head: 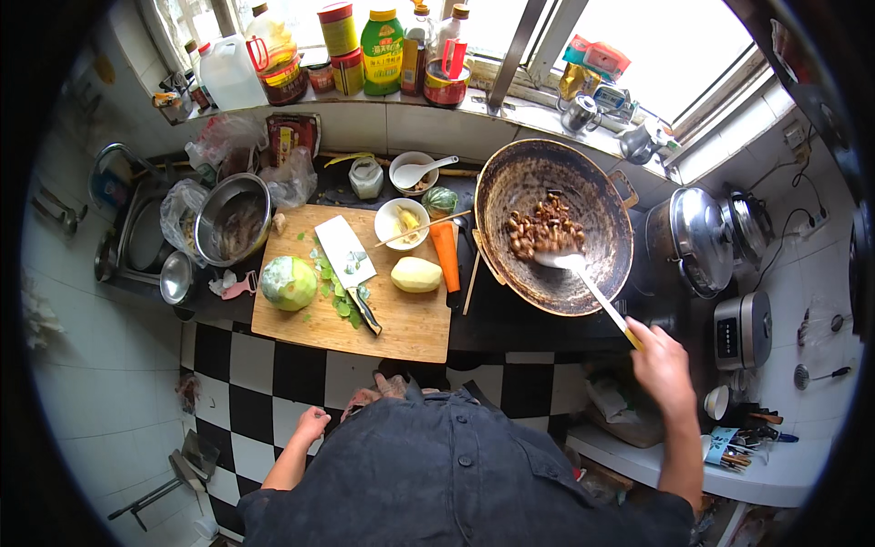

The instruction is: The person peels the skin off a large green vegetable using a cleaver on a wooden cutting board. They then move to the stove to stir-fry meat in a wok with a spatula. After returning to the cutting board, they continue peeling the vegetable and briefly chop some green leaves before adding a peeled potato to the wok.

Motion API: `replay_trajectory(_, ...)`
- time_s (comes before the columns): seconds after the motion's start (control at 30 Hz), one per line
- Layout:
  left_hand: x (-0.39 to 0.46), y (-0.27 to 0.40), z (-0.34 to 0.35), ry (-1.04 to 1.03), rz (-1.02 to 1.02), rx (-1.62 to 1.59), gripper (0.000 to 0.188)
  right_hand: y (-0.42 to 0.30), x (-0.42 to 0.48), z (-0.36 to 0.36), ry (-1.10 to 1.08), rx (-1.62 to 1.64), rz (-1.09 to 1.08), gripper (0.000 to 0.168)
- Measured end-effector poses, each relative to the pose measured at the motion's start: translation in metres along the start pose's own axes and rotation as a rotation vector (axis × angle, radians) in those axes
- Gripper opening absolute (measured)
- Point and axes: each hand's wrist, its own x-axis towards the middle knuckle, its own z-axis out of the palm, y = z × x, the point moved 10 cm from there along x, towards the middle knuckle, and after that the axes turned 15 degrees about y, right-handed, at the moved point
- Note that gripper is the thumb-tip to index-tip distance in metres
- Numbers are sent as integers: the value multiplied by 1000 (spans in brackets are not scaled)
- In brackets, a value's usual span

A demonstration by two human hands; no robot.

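My right hand (660, 366) grips the yellow-ended handle of a metal wok spatula (595, 290). Its blade rests inside a large worn wok (601, 205), against a heap of browned, chopped food pieces (552, 222); the blade and nearby pieces are blurred. Down by my side, left of the dark shirt, my left hand (313, 424) is loosely curled with nothing visible in it. On a wooden cutting board (410, 328) lie a cleaver (345, 253), green peelings (340, 301), a partly peeled round green vegetable (288, 283) and a peeled potato (416, 274).
A carrot (446, 256) lies at the board's right edge, beside a white bowl (402, 224) with a chopstick across it. A steel basin (232, 219) stands near the sink (140, 236). Lidded pots (694, 239) and a rice cooker (743, 330) are right of the wok. Bottles (383, 55) line the windowsill.
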Motion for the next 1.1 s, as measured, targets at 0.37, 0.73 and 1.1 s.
replay_trajectory(0.37, 6, 21, -1, 9, -11, -12, 28, 17, 69, 59, 369, 367, -158, 54)
replay_trajectory(0.73, 9, -6, 4, 13, 30, 7, 29, 12, -2, -82, -63, -112, -26, 48)
replay_trajectory(1.1, 17, -6, -3, 46, 17, -119, 29, 93, 24, 38, -463, 907, 782, 43)
